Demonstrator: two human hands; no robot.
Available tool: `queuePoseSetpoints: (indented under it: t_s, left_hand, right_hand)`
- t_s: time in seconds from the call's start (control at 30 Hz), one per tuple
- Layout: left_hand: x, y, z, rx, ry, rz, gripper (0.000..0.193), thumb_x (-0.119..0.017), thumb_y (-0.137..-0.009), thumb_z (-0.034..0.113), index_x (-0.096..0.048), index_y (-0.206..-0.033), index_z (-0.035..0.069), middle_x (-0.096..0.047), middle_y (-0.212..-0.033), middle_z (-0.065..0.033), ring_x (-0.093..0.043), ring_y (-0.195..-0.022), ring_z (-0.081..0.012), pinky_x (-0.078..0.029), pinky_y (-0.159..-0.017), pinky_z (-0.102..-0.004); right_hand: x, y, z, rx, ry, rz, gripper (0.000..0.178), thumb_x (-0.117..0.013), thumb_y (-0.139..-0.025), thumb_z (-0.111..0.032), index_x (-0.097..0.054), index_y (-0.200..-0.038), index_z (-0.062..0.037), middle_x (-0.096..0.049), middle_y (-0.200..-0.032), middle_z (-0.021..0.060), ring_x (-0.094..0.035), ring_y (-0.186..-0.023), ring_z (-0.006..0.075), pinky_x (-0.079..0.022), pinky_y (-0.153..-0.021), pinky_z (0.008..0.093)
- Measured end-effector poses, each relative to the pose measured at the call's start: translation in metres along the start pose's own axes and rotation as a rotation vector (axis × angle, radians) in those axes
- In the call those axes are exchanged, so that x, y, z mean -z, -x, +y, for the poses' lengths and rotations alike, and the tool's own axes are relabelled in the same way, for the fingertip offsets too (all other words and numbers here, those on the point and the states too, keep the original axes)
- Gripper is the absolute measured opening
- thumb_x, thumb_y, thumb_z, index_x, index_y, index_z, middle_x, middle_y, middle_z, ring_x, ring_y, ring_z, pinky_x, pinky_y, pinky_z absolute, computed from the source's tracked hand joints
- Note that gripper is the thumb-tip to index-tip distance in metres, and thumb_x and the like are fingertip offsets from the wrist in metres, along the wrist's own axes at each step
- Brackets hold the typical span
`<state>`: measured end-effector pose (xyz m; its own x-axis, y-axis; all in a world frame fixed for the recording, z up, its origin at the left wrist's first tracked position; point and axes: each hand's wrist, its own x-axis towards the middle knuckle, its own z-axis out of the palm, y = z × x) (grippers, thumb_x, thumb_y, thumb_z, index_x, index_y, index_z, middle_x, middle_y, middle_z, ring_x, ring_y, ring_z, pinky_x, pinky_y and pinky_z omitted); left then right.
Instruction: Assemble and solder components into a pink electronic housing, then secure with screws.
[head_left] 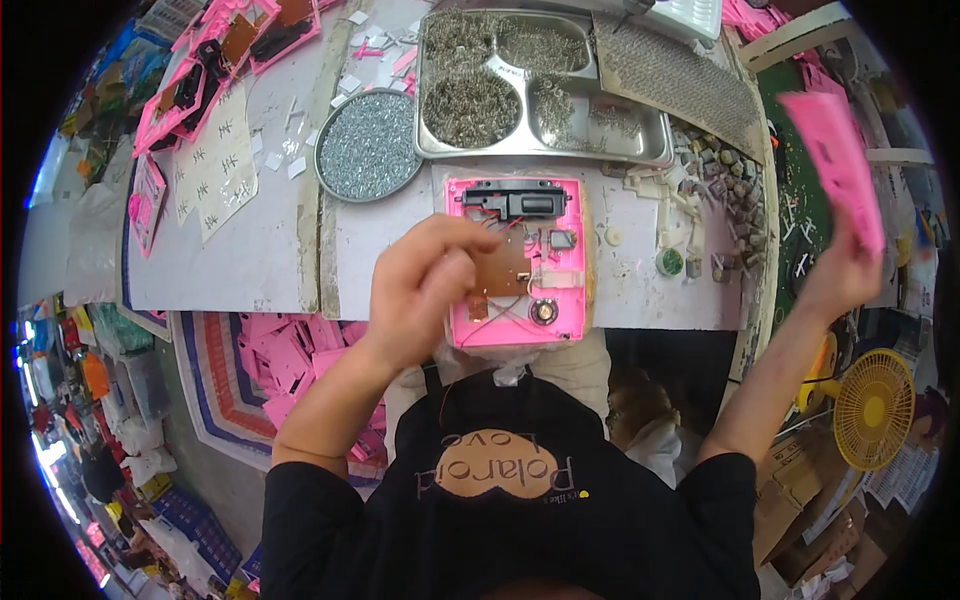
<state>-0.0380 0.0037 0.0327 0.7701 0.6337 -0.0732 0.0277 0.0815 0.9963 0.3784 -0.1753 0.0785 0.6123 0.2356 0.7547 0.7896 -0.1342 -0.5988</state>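
Note:
On the table in front of me lies a pink plastic housing [570,318], its inside facing up. It holds a black plastic module [515,200] along the top, a brown circuit board [505,265], thin wires and a small round metal part [543,312]. Over its left side is my left hand [425,285], fingers curled in and the index finger bent toward the board; whatever is between them is hidden. Far out to the right, my right hand [848,272] grips a pink plastic panel [835,165], raised upright beyond the table's edge and slightly blurred.
Behind the housing stand a round tray of small screws [368,145] and a steel compartment tray [465,152] of small metal parts. Small motors [735,190] are heaped at right. Pink frames [185,95] lie far left; a striped bag of pink parts [290,360] sits below the table. A yellow fan [875,408] stands right.

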Motion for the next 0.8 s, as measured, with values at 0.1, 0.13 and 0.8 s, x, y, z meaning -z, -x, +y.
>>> queuePoseSetpoints:
  t_s: [0.1, 0.13, 0.8]
  left_hand:
    - [0.009, -0.031, 0.024, 0.290, 0.929, -0.463, 0.071, -0.038, -0.106, 0.056, -0.057, -0.134, -0.006, -0.070, -0.108, -0.0139, -0.069, -0.079, -0.0154, -0.053, -0.065, -0.0245]
    - [0.016, -0.038, 0.024, 0.284, 0.991, -0.493, 0.080, -0.029, -0.105, 0.062, -0.054, -0.137, -0.007, -0.070, -0.111, -0.0159, -0.070, -0.083, -0.0158, -0.055, -0.063, -0.0243]
    - [-0.019, -0.001, -0.006, -0.229, -0.691, 0.129, 0.075, -0.079, -0.084, 0.019, -0.045, -0.147, -0.004, -0.066, -0.077, -0.0116, -0.063, -0.061, -0.0228, -0.051, -0.059, -0.0329]
  right_hand:
    - [-0.031, 0.054, -0.099, 0.508, -0.285, -0.462, 0.028, -0.067, -0.092, -0.011, -0.070, -0.112, 0.0079, -0.072, -0.113, 0.0239, -0.070, -0.106, 0.0390, -0.055, -0.098, 0.0475]
    - [-0.046, 0.064, -0.122, 0.628, -0.324, -0.601, 0.027, -0.070, -0.089, -0.013, -0.072, -0.110, 0.0033, -0.073, -0.113, 0.0211, -0.071, -0.105, 0.0392, -0.056, -0.096, 0.0474]
    - [-0.007, 0.203, -0.125, -0.523, -0.343, -0.960, 0.057, -0.062, -0.098, -0.009, -0.040, -0.149, 0.0008, -0.044, -0.060, -0.0005, -0.043, -0.056, 0.0075, -0.036, -0.056, 0.0245]
